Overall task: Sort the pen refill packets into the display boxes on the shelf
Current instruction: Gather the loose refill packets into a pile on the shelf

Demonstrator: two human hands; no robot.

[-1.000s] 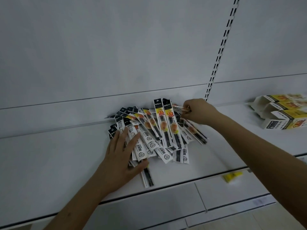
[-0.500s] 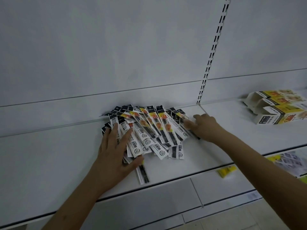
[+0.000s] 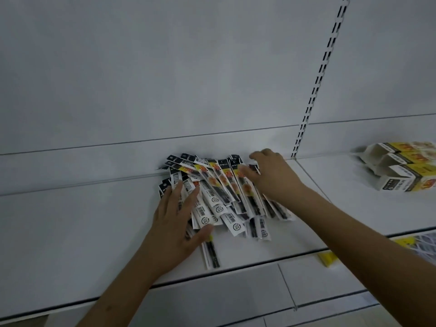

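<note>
Several pen refill packets point(image 3: 221, 187), black, white and yellow, lie fanned in a heap on the white shelf point(image 3: 70, 220). My left hand point(image 3: 177, 218) lies flat on the heap's left side, fingers spread and straight. My right hand point(image 3: 271, 175) rests on the heap's right side with its fingers stretched over the packet tops, holding nothing that I can see. One packet point(image 3: 211, 253) sticks out toward the shelf's front edge below my left thumb. The yellow and white display boxes point(image 3: 405, 168) lie on their sides at the far right of the shelf.
A slotted upright rail point(image 3: 316, 88) runs up the white back panel between two shelf sections. A yellow price tag point(image 3: 328, 258) sits on the shelf's front edge, with more packaged goods point(image 3: 422, 244) on a lower level at the right.
My right hand let go of the packet it pinched a second ago and came down flat on the heap's right side. My left hand stayed pressed on the left side.
</note>
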